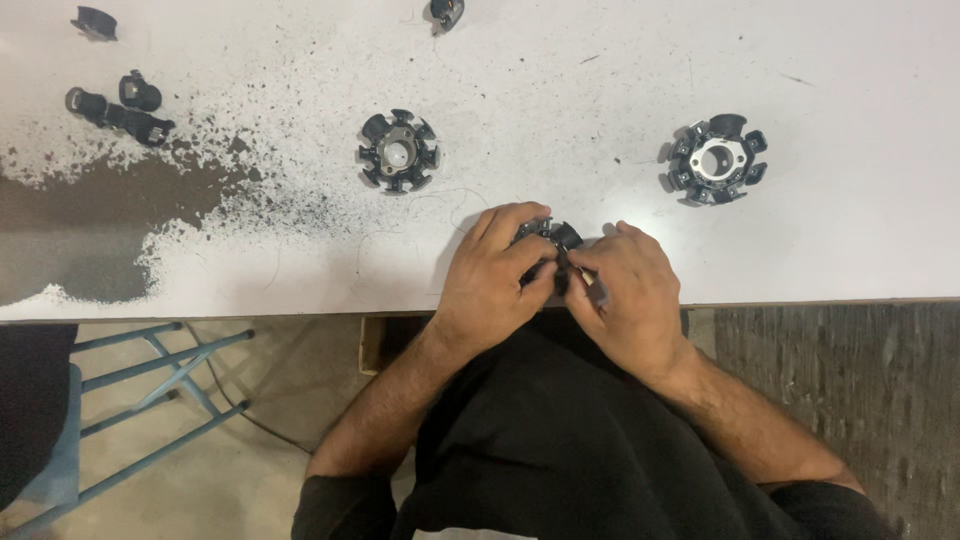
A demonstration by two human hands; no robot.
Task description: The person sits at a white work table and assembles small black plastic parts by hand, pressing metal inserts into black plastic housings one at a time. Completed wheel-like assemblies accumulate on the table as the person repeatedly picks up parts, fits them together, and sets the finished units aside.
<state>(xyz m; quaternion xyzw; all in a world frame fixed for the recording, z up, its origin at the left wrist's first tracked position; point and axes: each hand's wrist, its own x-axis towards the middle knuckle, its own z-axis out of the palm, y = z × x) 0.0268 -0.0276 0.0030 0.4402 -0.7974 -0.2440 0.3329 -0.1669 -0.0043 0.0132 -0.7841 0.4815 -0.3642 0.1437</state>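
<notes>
Loose black parts point(120, 100): four or five small pieces lie scattered at about ten o'clock on the table, well apart from the hands, as if set aside within reach; a further one sits at the far edge near twelve o'clock point(446, 12).
Table point(850, 230): white top, its paint worn away to a dark patch at nine o'clock.
Blue stool point(150, 400): one, on the floor at seven o'clock, beside the person's knee.
Star-shaped cores: three in all. One point(398, 151) lies flat at eleven o'clock from the hands, one point(716, 160) flat at two o'clock, both untouched.
Held core point(553, 240): the third, at the table's near edge, mostly hidden between the two hands, likely kept close to the body for steadier fingerwork.
Left hand point(497, 275): clasped around the held core from the left, fingers curled over its top.
Right hand point(625, 290): pinching at the core's right side, fingertips meeting the left hand's; I cannot tell whether it also holds a small tool.
</notes>
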